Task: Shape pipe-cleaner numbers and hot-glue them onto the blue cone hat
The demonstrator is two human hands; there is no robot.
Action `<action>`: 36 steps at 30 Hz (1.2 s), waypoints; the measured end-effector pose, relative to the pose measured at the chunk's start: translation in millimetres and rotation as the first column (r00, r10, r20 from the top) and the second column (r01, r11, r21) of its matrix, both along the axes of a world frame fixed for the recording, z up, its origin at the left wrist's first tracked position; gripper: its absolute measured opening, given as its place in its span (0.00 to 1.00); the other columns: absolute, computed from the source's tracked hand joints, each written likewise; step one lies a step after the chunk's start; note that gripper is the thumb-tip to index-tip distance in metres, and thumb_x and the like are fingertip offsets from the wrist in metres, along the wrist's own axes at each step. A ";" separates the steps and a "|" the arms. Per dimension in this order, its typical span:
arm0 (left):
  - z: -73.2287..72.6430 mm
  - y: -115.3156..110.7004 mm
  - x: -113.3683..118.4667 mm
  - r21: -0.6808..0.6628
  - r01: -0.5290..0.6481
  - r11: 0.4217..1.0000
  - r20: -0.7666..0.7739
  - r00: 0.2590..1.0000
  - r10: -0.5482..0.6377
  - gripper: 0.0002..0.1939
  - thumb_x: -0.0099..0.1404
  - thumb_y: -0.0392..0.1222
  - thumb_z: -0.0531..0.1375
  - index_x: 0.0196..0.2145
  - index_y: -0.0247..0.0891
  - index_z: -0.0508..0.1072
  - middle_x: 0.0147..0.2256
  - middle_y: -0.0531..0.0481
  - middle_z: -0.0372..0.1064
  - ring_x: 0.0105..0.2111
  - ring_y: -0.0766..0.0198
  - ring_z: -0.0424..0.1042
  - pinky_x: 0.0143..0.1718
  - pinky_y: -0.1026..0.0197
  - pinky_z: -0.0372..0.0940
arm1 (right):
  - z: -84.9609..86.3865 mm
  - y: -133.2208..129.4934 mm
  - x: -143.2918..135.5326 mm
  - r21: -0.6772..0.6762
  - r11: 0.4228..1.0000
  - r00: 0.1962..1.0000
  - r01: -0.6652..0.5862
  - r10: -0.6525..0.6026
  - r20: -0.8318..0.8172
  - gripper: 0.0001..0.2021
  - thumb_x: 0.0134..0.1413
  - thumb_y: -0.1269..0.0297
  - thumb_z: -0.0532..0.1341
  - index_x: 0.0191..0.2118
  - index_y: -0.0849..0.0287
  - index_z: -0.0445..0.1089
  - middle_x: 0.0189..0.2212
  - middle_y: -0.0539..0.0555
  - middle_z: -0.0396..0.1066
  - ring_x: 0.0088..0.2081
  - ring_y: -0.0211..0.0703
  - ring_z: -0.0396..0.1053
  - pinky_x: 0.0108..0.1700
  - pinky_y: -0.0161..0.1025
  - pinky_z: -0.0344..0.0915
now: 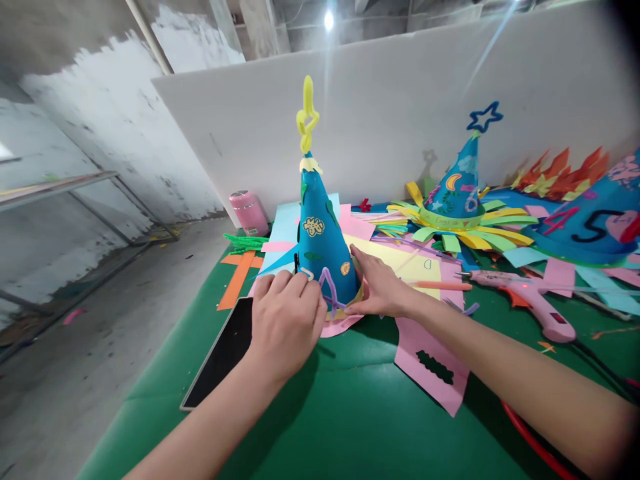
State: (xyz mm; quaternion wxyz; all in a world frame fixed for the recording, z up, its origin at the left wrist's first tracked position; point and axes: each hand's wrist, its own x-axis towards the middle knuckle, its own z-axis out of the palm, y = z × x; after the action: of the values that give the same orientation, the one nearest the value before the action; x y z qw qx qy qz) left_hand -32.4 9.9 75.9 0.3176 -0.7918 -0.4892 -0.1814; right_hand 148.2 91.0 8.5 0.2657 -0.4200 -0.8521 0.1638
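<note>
Blue paper cone hat (327, 243) upright on smooth green tabletop (350, 407). Right hand (379, 284) half-open, thumb and fingers spread against its round base. Left hand (287, 313) curled beside fuzzy purple pipe cleaner (334, 295), bent A-shape; can't tell if it's pinching it.

So the table (350, 413) has a cone hat (320, 227) standing about mid-scene, on top of some loose paper sheets (415, 257). Left hand (287, 313) is at its near left side, right hand (377, 283) is against its right side by the base. Flat slab (225, 353) lies near left, partly behind the left hand. Bottle (249, 213) is far left, just beyond a few paper strips (235, 287). Cut-out sheet (407, 350) sits near right, partly under the right forearm. Glue gun (540, 300) is further right, with a second hat (457, 193) and third hat (595, 213) beyond it. Big board (400, 113) behind everything, rack (75, 184) off to the left.
</note>
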 end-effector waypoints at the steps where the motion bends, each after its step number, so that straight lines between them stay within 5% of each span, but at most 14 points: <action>1: -0.4 0.5 -0.1 0.000 0.001 1.000 0.005 1.000 -0.001 0.11 0.59 0.38 0.52 0.22 0.37 0.68 0.21 0.50 0.64 0.27 0.60 0.62 0.31 0.57 0.53 | -1.7 0.4 -0.7 0.000 1.000 1.000 0.001 -0.001 -0.005 0.57 0.30 0.45 0.64 0.62 0.63 0.34 0.59 0.66 0.46 0.57 0.61 0.48 0.52 0.55 0.50; 13: -13.9 -6.4 -14.6 0.015 -0.020 1.000 0.046 0.999 0.019 0.09 0.58 0.37 0.53 0.23 0.37 0.70 0.27 0.47 0.69 0.29 0.60 0.66 0.35 0.55 0.54 | 1.9 -52.3 -14.0 0.020 0.968 0.963 0.252 -0.252 0.093 0.50 0.38 0.44 0.60 0.62 0.61 0.34 0.46 0.64 0.64 0.46 0.61 0.60 0.43 0.55 0.54; 36: -19.9 1.6 -3.8 0.123 -0.027 0.992 -0.164 0.985 0.047 0.11 0.58 0.34 0.51 0.20 0.37 0.66 0.22 0.48 0.63 0.30 0.57 0.63 0.36 0.53 0.51 | 11.1 -64.5 -14.1 -0.051 0.982 0.983 0.180 -0.178 0.041 0.44 0.42 0.44 0.57 0.62 0.58 0.38 0.48 0.63 0.60 0.48 0.57 0.60 0.44 0.51 0.57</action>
State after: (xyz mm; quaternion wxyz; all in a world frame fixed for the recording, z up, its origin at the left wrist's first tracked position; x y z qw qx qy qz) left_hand -36.3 11.5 56.0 0.4081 -0.7742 -0.4638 -0.1378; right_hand 134.1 26.5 19.6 0.2521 -0.5049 -0.8109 0.1550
